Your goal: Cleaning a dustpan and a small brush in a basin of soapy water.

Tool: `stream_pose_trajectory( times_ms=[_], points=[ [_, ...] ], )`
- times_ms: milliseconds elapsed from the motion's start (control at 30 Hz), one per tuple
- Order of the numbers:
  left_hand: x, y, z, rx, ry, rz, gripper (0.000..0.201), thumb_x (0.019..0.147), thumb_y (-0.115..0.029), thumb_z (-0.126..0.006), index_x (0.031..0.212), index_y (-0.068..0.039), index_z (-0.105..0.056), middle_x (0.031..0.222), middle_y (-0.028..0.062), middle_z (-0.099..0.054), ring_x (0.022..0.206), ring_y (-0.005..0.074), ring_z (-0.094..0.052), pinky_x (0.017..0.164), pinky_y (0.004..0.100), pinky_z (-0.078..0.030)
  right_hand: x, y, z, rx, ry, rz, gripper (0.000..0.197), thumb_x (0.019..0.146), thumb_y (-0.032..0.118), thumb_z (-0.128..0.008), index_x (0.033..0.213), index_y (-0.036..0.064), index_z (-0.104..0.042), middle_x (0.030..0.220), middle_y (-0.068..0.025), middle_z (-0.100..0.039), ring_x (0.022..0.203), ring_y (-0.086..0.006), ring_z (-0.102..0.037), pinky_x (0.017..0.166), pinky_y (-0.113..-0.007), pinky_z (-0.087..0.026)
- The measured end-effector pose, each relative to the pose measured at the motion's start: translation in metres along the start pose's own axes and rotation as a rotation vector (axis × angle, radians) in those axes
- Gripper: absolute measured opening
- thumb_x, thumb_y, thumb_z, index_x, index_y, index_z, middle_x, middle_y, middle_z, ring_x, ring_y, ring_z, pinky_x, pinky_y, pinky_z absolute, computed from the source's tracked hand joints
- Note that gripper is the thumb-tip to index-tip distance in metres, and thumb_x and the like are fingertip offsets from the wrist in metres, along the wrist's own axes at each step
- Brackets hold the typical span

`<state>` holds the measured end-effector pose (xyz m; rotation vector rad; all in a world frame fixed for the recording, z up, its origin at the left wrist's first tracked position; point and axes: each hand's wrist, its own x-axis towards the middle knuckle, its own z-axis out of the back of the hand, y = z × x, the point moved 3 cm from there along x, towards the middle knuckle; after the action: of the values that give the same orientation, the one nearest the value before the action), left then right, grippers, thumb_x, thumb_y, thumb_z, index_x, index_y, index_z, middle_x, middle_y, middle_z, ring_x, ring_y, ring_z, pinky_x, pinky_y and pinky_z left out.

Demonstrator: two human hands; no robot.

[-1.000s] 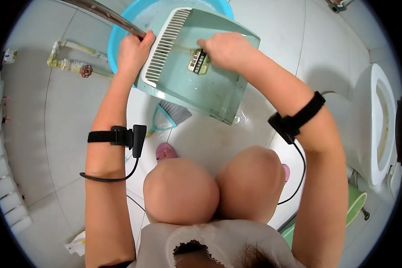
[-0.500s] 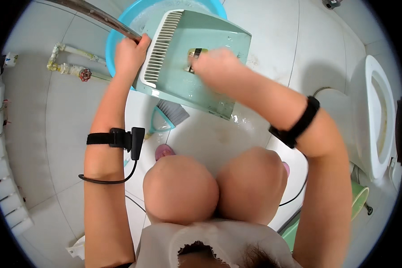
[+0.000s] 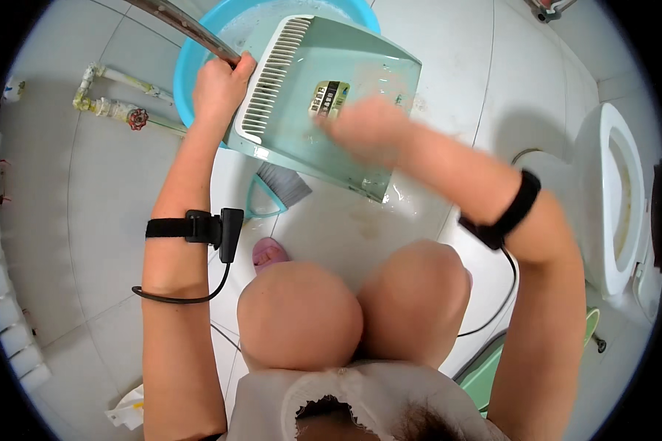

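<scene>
A pale green dustpan (image 3: 294, 121) with a white comb-toothed strip is tilted over a blue basin (image 3: 186, 110) of soapy water. My left hand (image 3: 221, 87) is closed round the foot of its brownish pole handle (image 3: 187, 26), beside the toothed strip. Over the wet inside of the pan is my right hand (image 3: 371, 125), smeared by motion, so its fingers and anything in them cannot be made out. It is beside a yellow-and-black label (image 3: 329, 97) stuck to the pan.
Below the pan a grey-bristled brush (image 3: 285, 184) lies on the wet tiled floor. To the right stands a white toilet (image 3: 610, 198). Pipes with a red valve (image 3: 137, 119) run at the left, near a white radiator (image 3: 4, 294). A green tub (image 3: 485, 371) sits at lower right.
My right hand has shifted right and slightly down across the pan, uncovering more of the label. The left hand still grips the handle; the view has shifted slightly.
</scene>
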<state>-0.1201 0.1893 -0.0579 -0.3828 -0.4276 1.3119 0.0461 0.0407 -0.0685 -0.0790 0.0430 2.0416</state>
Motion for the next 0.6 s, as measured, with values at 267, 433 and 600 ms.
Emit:
stream_pose_trajectory(
  times_ms=[267,433,600],
  points=[
    [0.0,-0.005,-0.014,-0.048,-0.02,-0.029,0.046,0.08,-0.04,-0.053,0.074,0.004,-0.064,0.064,0.0222,-0.058,0.062,0.0327,-0.06,0.06,0.0375,-0.046,0.035,-0.051,-0.006,-0.1,0.072,-0.071,0.053,0.075,0.008,-0.051,0.127,0.0164,-0.047,0.069,-0.011,-0.062,0.064,-0.0274,-0.064,0.063,-0.037,-0.052],
    [0.006,-0.002,0.003,-0.01,-0.031,0.023,0.044,0.079,-0.04,-0.052,0.075,0.002,-0.065,0.064,0.0194,-0.06,0.061,0.032,-0.06,0.059,0.0377,-0.046,-0.01,-0.028,0.003,0.013,0.006,0.127,0.048,0.078,0.01,-0.05,0.126,0.0178,-0.047,0.066,-0.0099,-0.061,0.057,-0.0258,-0.062,0.049,-0.036,-0.049],
    [0.007,0.002,-0.006,-0.011,0.01,0.052,0.042,0.079,-0.041,-0.052,0.076,-0.002,-0.067,0.065,0.0164,-0.062,0.063,0.0317,-0.06,0.059,0.0382,-0.046,-0.03,-0.084,-0.005,-0.016,0.042,-0.254,0.054,0.077,0.011,-0.052,0.13,0.0195,-0.043,0.06,-0.01,-0.057,0.05,-0.0268,-0.057,0.045,-0.038,-0.046]
  ],
)
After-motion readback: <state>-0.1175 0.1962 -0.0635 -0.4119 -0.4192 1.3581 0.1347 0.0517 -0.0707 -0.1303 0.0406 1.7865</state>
